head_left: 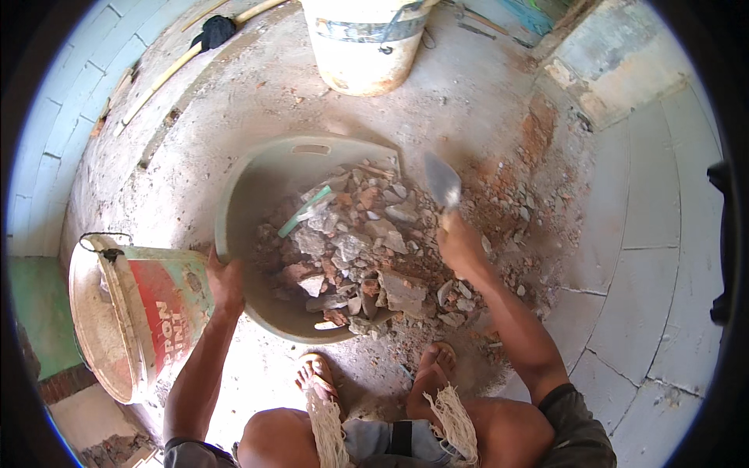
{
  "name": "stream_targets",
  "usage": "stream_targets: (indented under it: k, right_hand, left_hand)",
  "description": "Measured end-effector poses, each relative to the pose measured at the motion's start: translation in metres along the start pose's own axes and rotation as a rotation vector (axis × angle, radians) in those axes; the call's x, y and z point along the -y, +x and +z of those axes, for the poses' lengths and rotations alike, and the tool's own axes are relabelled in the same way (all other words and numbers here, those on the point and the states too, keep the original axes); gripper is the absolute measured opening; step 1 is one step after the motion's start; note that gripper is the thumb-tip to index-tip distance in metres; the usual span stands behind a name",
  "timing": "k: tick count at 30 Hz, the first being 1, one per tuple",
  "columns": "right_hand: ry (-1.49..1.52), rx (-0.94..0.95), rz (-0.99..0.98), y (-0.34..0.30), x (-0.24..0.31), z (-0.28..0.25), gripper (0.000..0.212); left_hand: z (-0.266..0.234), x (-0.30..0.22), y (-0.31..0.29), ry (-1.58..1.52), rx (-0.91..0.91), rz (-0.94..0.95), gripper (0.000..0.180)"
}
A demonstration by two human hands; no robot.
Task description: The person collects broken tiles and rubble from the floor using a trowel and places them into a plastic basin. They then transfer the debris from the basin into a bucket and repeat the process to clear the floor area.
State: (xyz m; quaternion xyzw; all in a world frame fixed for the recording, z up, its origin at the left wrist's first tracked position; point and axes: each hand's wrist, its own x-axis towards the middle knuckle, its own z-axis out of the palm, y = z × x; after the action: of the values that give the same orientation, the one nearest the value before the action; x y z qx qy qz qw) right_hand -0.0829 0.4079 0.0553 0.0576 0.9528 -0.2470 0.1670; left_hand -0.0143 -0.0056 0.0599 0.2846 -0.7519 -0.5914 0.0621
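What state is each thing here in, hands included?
Tub: loaded with rubble.
Rubble: broken, partly spread on the floor.
Trowel: held, blade pointing forward.
Left hand: holding the tub's rim.
Right hand: closed on the trowel.
White bucket: upright, top out of view.
Red-panelled bucket: stained, uprightness unclear.
Green strip: lying on the rubble.

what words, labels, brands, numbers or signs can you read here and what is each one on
Bucket at the left: large white lettering on its red panel, which I won't copy out or name a brand from.
White bucket at the top: dark band around it, no lettering I can make out.
Trowel and grey tub: none visible.
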Motion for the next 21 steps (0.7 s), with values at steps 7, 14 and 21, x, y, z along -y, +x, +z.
stream_targets:
  k: [7, 14, 21]
  right_hand:
    - [0.281, 0.332, -0.049, -0.056, 0.010, 0.032, 0.045]
    - [0.389, 0.378, -0.410, -0.081, 0.076, 0.046, 0.020]
    - [0.285, -0.467, -0.130, -0.003, -0.130, -0.021, 0.028]
  left_hand:
    - [-0.006, 0.018, 0.000, -0.154, 0.122, 0.133, 0.050]
    - [-0.017, 0.036, 0.013, -0.189, 0.105, -0.036, 0.042]
    - [-0.016, 0.036, 0.017, -0.172, 0.014, -0.104, 0.045]
